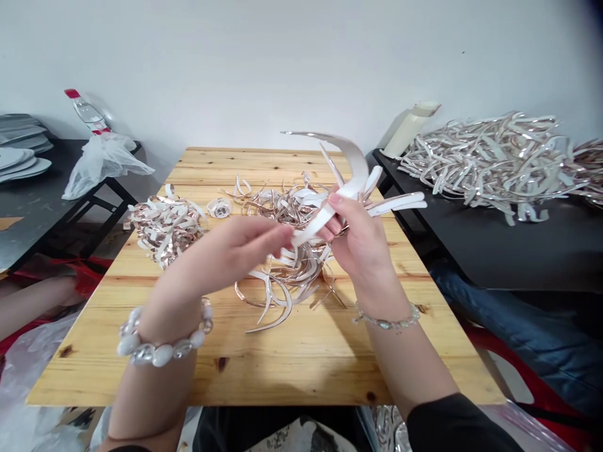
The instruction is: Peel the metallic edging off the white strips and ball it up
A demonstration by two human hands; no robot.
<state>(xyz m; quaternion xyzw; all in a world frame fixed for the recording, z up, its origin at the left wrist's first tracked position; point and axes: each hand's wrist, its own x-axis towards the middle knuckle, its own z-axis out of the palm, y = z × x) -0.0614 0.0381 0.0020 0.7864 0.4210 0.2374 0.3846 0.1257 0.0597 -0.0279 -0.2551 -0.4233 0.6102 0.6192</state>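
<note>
My right hand (360,235) is closed around several curved white strips with shiny rose-gold edges. One wide, crescent-shaped strip (355,166) arches up and to the left out of this grip, and others stick out to the right. My left hand (235,248) has its fingers pressed together at the lower end of a white strip that runs down from the right hand. Its fingertips are partly hidden and slightly blurred. Below both hands, a loose pile of similar curved strips (299,263) lies on the wooden table (264,370).
Left on the table are a heap of short, curled peelings (167,226) and a small tape roll (219,207). A dark side table (499,251) at right bears a big strip pile (490,160). At left stand a bottle (89,113) and stacked plates (21,141). Other people's legs show both sides.
</note>
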